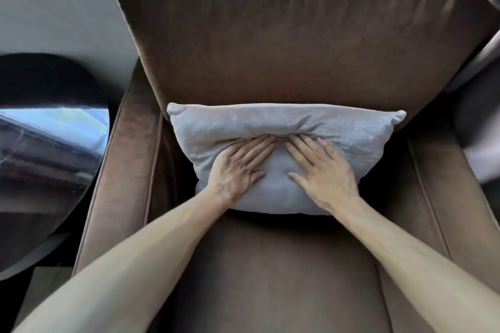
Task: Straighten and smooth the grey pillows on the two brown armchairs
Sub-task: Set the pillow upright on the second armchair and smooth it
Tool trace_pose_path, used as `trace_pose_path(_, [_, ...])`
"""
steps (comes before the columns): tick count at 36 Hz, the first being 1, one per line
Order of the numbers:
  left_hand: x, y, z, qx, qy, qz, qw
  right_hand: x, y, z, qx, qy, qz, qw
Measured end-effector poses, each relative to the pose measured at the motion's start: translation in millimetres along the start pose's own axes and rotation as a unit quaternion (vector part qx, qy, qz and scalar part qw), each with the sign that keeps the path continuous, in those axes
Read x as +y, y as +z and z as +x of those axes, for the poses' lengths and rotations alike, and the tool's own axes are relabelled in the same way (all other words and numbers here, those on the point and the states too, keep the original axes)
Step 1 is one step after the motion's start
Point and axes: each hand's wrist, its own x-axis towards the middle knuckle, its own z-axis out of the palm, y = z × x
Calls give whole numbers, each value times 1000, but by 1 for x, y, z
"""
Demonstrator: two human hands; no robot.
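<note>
We see only one brown armchair (270, 48); its right arm and seat front cut off by frame edges. Grey pillow (284, 127) lower corners hidden under left hand (238, 167) and right hand (324, 173). Dark round table (40, 143) at 9 o'clock cropped, surface blurred. Pale shape (484, 62) at 2 o'clock blurred, unidentifiable.

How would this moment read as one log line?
step: smoothing | left hand flat on grey pillow | right hand flat on it | armchair
</note>
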Motion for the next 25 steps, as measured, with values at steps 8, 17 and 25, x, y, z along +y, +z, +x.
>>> trace_pose_path(8, [-17, -4, -17, 8, 7, 8, 1000, 66, -1, -46, -48, 58, -48, 996])
trace_pose_path(17, [41, -21, -60, 84, -22, 5, 996, 8, -19, -87, 78, 123, -29, 989])
trace_pose_path(25, [63, 2, -31, -2, -13, 72, 997, -74, 7, -31, 75, -59, 57, 994])
